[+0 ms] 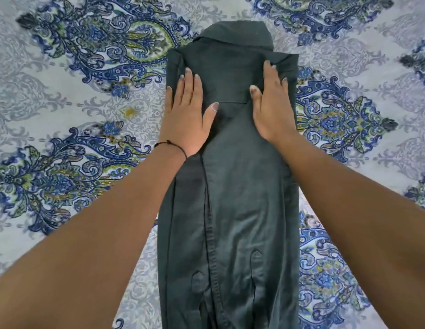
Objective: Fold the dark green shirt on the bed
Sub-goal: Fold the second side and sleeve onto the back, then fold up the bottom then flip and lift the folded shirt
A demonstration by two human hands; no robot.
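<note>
1. From where I stand, the dark green shirt of plain woven cloth lies down the middle of the bed. It runs from the near edge of view toward the far side. Both its sides are turned in, so it makes one long narrow strip.
2. Its collar is at the far end, sticking out past the folded shoulders.
3. Toward the near end two pointed stitched tabs show on the cloth, one left of the long middle seam and one right of it.
4. The left hand lies flat on the left part of the shirt's far half. Its fingers are straight and point away, the thumb is spread toward the middle, and it grasps nothing.
5. The right hand presses flat on the right part in the same way. Its straight fingers reach the folded shoulder edge and grip nothing.
6. The two hands are apart, with a band of green cloth between them.
7. A thin black thread bracelet circles the left wrist.
8. Under everything is a pale grey bedsheet printed with blue and green paisley. A small yellow-brown stain sits on it, left of the left hand.
</note>
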